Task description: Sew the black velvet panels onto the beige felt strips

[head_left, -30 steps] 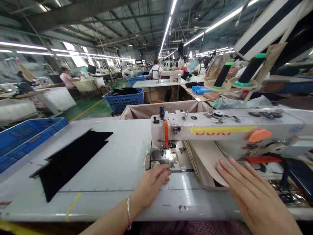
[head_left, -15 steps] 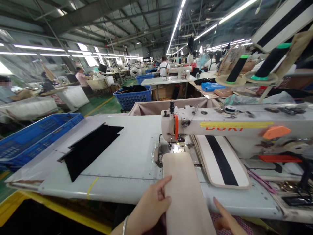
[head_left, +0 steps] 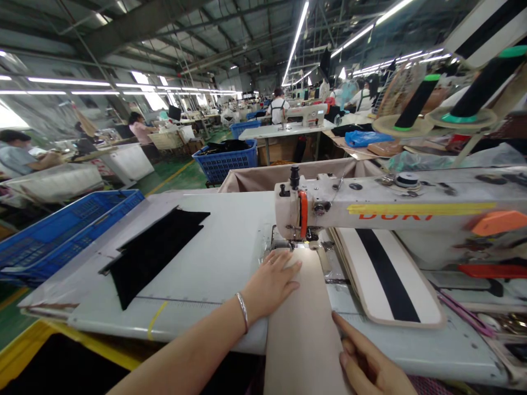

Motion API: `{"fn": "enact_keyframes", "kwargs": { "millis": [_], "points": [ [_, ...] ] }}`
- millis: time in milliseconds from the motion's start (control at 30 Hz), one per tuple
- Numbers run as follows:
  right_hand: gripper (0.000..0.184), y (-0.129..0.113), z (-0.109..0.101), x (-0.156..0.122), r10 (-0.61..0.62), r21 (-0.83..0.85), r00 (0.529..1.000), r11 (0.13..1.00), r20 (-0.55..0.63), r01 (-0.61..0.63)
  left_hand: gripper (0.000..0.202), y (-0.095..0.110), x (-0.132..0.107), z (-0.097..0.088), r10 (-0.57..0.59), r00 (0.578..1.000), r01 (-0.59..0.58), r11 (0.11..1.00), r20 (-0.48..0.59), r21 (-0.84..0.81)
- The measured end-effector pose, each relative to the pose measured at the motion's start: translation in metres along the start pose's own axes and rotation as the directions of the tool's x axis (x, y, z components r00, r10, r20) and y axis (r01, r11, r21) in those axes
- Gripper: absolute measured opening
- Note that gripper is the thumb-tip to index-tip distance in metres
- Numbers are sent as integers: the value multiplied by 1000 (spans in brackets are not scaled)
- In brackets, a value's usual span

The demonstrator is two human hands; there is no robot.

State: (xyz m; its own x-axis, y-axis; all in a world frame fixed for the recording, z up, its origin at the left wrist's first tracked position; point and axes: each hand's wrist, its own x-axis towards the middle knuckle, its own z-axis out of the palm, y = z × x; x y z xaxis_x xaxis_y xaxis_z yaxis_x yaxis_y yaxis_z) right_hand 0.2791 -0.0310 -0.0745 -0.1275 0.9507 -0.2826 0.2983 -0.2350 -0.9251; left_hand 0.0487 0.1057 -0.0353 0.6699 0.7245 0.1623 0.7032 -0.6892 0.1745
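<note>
A long beige panel (head_left: 302, 323) runs from under the presser foot of the sewing machine (head_left: 329, 206) toward me, past the table's front edge. Flat on its upper left edge, close to the needle area, lies my left hand (head_left: 274, 282), fingers spread; a silver bangle is on that wrist. My right hand (head_left: 368, 359) is at the panel's lower right edge, index finger stretched along it, thumb against the edge and the other fingers curled. The needle tip is hidden. Right of the panel, under the machine arm, rests a stack of white panels (head_left: 387, 280) with a black stripe.
Black fabric pieces (head_left: 156, 252) lie on the table's left side. Blue crates (head_left: 74, 230) stand beyond its left edge, a yellow bin (head_left: 94, 345) below the front. Thread cones (head_left: 418, 101) stand at the right. People work at other machines farther off.
My left hand has moved forward along the panel and now lies flat near the presser foot. My right hand has come against the panel's right edge. The panel's far end sits closer under the machine head.
</note>
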Motion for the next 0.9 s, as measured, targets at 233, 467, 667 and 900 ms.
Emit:
{"fn": "enact_keyframes", "kwargs": {
  "millis": [233, 467, 667, 900],
  "points": [
    [59, -9, 2, 12, -124, -141, 991, 983, -50, 116, 44, -10, 13, 0, -15, 999, 15, 1000, -38, -1],
    [49, -1, -9, 19, -364, -509, 931, 808, -34, 297, 42, -7, 14, 3, -39, 997, 34, 996, -62, -81],
    [35, -31, -6, 48, -770, -820, 628, 286, 111, 496, 36, -51, 5, -27, -78, 996, 84, 959, 32, -271],
    [43, -29, 16, 108, -755, -891, 645, 207, 117, 403, 32, -176, -90, -97, -732, 664, 748, 644, -154, 161]
  ]
}}
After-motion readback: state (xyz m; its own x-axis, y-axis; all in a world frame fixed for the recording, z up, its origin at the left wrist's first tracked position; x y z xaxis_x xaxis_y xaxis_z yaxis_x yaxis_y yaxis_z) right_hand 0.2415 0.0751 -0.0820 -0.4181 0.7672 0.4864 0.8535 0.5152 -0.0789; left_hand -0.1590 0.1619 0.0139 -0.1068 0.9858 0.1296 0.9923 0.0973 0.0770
